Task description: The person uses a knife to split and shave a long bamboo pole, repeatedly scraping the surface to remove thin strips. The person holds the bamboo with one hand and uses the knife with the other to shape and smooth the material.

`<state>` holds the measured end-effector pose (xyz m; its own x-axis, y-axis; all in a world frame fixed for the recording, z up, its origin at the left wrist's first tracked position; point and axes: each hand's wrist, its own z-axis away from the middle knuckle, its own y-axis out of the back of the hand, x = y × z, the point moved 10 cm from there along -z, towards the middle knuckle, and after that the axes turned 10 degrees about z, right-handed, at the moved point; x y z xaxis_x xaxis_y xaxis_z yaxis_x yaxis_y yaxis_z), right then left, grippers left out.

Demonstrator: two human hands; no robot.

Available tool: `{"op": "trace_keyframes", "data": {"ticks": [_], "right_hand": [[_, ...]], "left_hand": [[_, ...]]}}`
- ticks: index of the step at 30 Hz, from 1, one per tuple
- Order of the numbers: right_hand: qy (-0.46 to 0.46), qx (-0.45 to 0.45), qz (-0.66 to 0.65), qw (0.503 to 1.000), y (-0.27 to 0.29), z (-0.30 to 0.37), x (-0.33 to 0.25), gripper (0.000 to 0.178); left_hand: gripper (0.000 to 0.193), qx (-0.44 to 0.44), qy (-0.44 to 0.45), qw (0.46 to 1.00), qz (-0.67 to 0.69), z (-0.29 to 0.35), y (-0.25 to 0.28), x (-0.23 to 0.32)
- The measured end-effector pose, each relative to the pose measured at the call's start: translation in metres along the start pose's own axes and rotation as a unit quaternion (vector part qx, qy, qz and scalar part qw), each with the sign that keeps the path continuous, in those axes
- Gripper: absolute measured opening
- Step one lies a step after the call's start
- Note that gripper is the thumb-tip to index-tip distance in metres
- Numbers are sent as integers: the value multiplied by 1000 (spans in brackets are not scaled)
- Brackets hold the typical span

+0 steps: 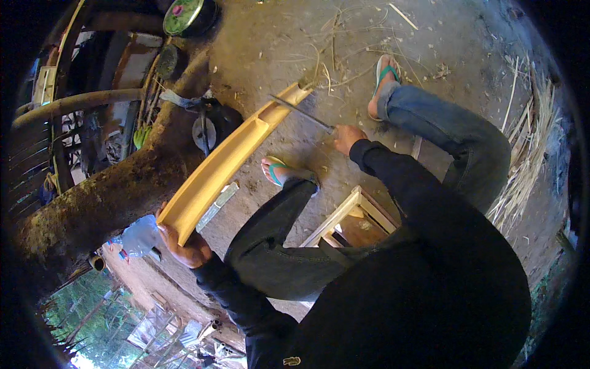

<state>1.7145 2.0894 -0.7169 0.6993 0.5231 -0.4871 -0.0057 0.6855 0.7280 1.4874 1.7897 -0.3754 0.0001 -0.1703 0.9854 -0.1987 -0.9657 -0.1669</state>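
Note:
A long yellow half of split bamboo [215,178] slants from lower left to upper middle, its hollow side showing. A cross wall sits inside it near the far end. My left hand [184,246] is closed around its near end, thumb on one edge and fingers round the other side. In my right hand [348,139] is a knife with a long, narrow dark blade [301,112]. The blade lies across the bamboo close to its far end; whether it touches the surface I cannot tell. The knife's handle is mostly hidden in my fist.
Beside the bamboo on the left runs a thick brown log [92,200]. A low wooden frame [332,224] stands by my legs. Pale strips [522,166] are heaped at right, with thin strands [335,49] on the dirt floor. A pot [190,17] sits at the top; a clear plastic container [140,237] lies at lower left.

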Motion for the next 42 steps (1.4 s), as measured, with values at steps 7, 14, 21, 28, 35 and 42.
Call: {"op": "trace_keyframes", "data": {"ticks": [7,14,21,28,35,42], "right_hand": [[-103,-61,-14,993,-35,-24,46,33],[-146,-22,-13,989,-45,-41,81,30],[32,-18,-87,996,-5,27,-42,35],[-77,-7,-68,995,17,26,-28,30],[14,-23,-1,1000,15,2,-14,33],[-34,-41,17,998,-19,-41,30,30]], "left_hand": [[50,25,5,1000,1,-3,1,1],[50,-4,13,1000,-12,-18,-10,2],[40,-30,2,996,83,-33,-22,2],[31,-59,21,987,145,-48,3,-6],[31,-73,9,990,116,-46,5,-7],[29,-59,24,988,143,-47,4,-9]]}}
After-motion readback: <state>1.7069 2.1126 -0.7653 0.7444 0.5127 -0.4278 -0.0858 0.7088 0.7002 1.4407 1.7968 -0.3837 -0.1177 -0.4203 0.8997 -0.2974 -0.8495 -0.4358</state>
